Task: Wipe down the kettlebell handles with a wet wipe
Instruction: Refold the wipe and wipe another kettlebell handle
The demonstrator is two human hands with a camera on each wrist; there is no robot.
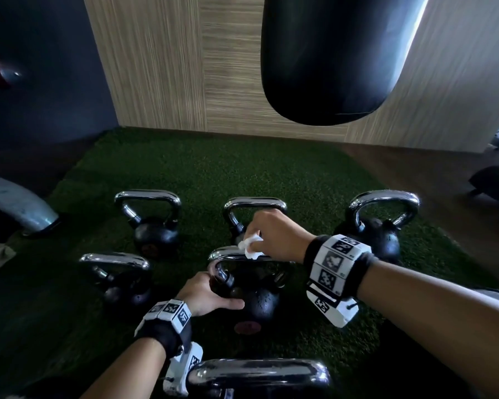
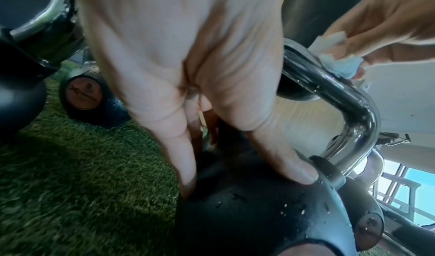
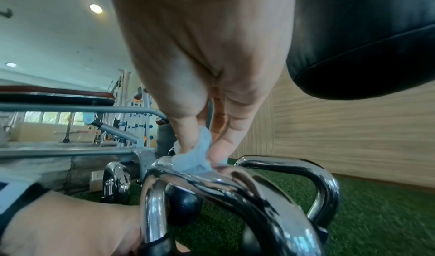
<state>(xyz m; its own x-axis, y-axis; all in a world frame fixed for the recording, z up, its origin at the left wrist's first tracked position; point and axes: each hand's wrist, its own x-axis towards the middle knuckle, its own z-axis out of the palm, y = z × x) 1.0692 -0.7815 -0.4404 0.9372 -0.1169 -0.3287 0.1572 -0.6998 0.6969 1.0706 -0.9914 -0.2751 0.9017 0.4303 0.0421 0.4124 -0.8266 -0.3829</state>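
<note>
Several black kettlebells with chrome handles stand on green turf [image 1: 213, 168]. My left hand [image 1: 222, 295] grips the middle kettlebell [image 1: 261, 303] at its left shoulder; thumb [image 2: 294, 167] and fingers press on the wet black ball [image 2: 259, 213]. My right hand [image 1: 267, 246] pinches a crumpled white wipe [image 1: 249, 244] against the top of that kettlebell's handle [image 1: 228, 256]. In the right wrist view the wipe [image 3: 195, 159] sits on the handle's top bar [image 3: 212, 182], near its left bend. In the left wrist view the wipe [image 2: 339, 62] lies on the wet handle [image 2: 348, 100].
Other kettlebells stand at back left [image 1: 153, 223], left [image 1: 118, 277], back middle [image 1: 254, 204] and back right [image 1: 380, 223]; one handle [image 1: 260, 372] is close below. A black punching bag [image 1: 334, 59] hangs ahead. A grey machine leg [image 1: 18, 205] lies left.
</note>
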